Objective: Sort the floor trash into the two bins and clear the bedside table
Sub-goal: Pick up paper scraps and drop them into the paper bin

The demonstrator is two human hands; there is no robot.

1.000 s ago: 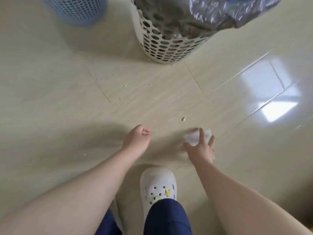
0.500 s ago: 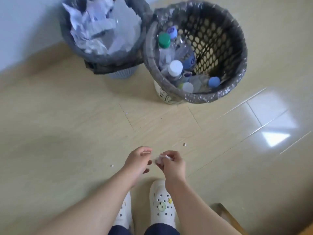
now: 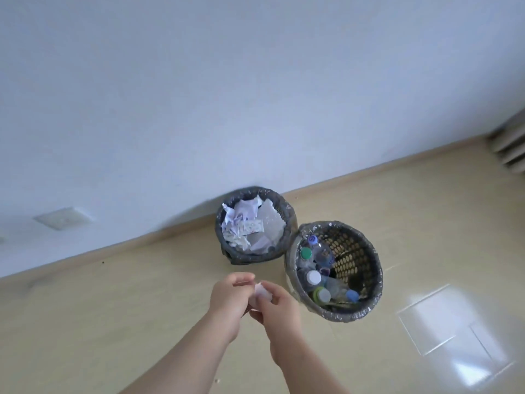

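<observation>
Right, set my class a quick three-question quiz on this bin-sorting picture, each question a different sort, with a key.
1. Multiple choice: the bin against the wall holds mostly A) bottles, B) crumpled paper, C) shoes.
2. True or false: the left hand and right hand are spread far apart.
3. Fill in: the white scrap held between both hands probably belongs in the ___ bin.
Key: 1 B; 2 false; 3 paper.

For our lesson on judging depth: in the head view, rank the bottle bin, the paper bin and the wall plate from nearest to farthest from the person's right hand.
1. The bottle bin, just right of the right hand.
2. The paper bin, behind, against the wall.
3. The wall plate, far left on the wall.
</observation>
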